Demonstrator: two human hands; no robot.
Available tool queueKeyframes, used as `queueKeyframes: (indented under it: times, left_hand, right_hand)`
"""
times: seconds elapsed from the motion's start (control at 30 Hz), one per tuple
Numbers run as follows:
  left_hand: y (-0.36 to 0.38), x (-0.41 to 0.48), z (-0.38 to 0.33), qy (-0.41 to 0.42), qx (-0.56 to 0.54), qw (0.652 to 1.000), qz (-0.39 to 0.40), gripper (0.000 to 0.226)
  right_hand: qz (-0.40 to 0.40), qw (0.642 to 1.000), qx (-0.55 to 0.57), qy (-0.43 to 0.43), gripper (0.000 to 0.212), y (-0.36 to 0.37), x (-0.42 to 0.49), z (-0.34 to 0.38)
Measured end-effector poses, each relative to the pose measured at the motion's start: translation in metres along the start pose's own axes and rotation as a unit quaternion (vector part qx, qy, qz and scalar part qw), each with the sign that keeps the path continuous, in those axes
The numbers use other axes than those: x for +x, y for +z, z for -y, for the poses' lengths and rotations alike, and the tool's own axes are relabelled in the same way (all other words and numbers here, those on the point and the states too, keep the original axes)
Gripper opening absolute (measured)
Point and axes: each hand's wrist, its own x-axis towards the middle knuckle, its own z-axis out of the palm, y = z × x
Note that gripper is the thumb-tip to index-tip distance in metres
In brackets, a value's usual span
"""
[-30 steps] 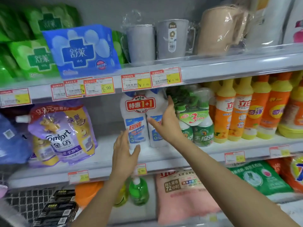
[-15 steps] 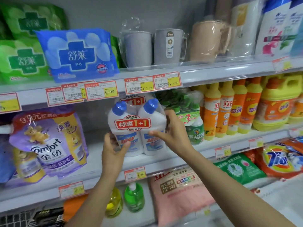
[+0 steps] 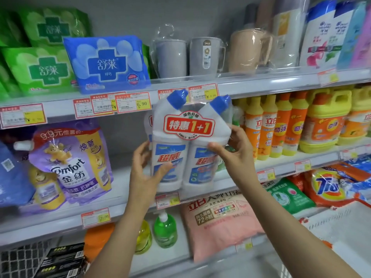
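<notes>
A twin pack of white cleaner bottles [image 3: 180, 157] with blue caps and a red "1+1" label is held up in front of the middle shelf [image 3: 124, 177]. My left hand [image 3: 144, 173] grips the pack's lower left side, thumb across the front. My right hand [image 3: 234, 153] grips its right side, thumb on the front of the right bottle. Another identical pack shows partly behind it on the shelf.
Purple Comfort softener pouches [image 3: 70, 167] stand to the left, orange dish-soap bottles [image 3: 271, 127] to the right. Grey cups [image 3: 188, 57] and blue and green packs [image 3: 106, 63] fill the top shelf. A pink detergent bag [image 3: 218, 219] and green pump bottle [image 3: 165, 229] sit below.
Both hands reached in, took hold of the twin pack and lifted it off the shelf toward me; it is now higher and closer. The view shifted right.
</notes>
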Motion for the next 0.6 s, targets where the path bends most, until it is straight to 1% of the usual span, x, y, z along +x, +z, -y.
queueKeyframes:
  times: [0.07,0.13,0.17,0.2,0.23,0.27,0.3,0.33,0.37,0.4,0.43,0.47,0.5,0.53,0.57,0.6]
  left_hand:
    - [0.003,-0.009,-0.001,-0.054,-0.047,0.996,0.053,0.051]
    - [0.009,-0.023,0.006,-0.075,-0.073,0.993,0.061,0.048]
    - [0.013,-0.031,0.009,-0.081,-0.082,0.992,0.055,0.047]
    - [0.017,-0.037,0.012,-0.087,-0.084,0.992,0.047,0.047]
    - [0.021,-0.042,0.015,-0.088,-0.075,0.992,0.042,0.045]
    - [0.024,-0.046,0.017,-0.085,-0.050,0.994,0.043,0.043]
    - [0.027,-0.048,0.019,-0.077,-0.014,0.996,0.047,0.040]
    - [0.028,-0.049,0.022,-0.060,0.027,0.996,0.055,0.037]
    - [0.030,-0.051,0.025,-0.041,0.067,0.995,0.067,0.036]
    - [0.031,-0.053,0.027,-0.028,0.107,0.991,0.081,0.037]
    - [0.033,-0.055,0.028,-0.020,0.148,0.984,0.097,0.037]
    - [0.036,-0.058,0.030,-0.018,0.178,0.978,0.112,0.037]
    - [0.039,-0.061,0.033,-0.022,0.193,0.973,0.126,0.039]
    - [0.042,-0.064,0.036,-0.031,0.202,0.969,0.139,0.043]
    - [0.044,-0.066,0.038,-0.041,0.208,0.965,0.154,0.046]
    - [0.046,-0.069,0.039,-0.046,0.208,0.961,0.174,0.048]
  right_hand:
    - [-0.009,1.000,0.006,0.017,0.045,-0.007,-0.004,0.005]
    - [0.015,0.999,-0.004,0.051,0.047,-0.016,-0.009,0.006]
    - [0.030,0.996,-0.026,0.076,0.052,-0.021,-0.012,0.006]
    - [0.038,0.992,-0.064,0.100,0.060,-0.026,-0.015,0.007]
    - [0.030,0.987,-0.116,0.111,0.072,-0.032,-0.018,0.010]
    - [0.002,0.980,-0.173,0.100,0.084,-0.037,-0.020,0.013]
    - [-0.030,0.972,-0.224,0.058,0.090,-0.043,-0.022,0.017]
    - [-0.054,0.962,-0.267,-0.011,0.089,-0.049,-0.024,0.021]
    - [-0.058,0.948,-0.300,-0.086,0.082,-0.053,-0.025,0.025]
    - [-0.033,0.935,-0.325,-0.137,0.073,-0.056,-0.025,0.030]
    - [0.009,0.925,-0.350,-0.151,0.063,-0.057,-0.023,0.034]
    - [0.051,0.911,-0.387,-0.132,0.058,-0.057,-0.021,0.035]
    - [0.080,0.894,-0.430,-0.097,0.058,-0.057,-0.022,0.033]
    - [0.090,0.876,-0.467,-0.073,0.061,-0.058,-0.026,0.029]
    - [0.074,0.868,-0.486,-0.068,0.065,-0.061,-0.031,0.023]
    - [0.038,0.871,-0.484,-0.075,0.067,-0.066,-0.038,0.016]
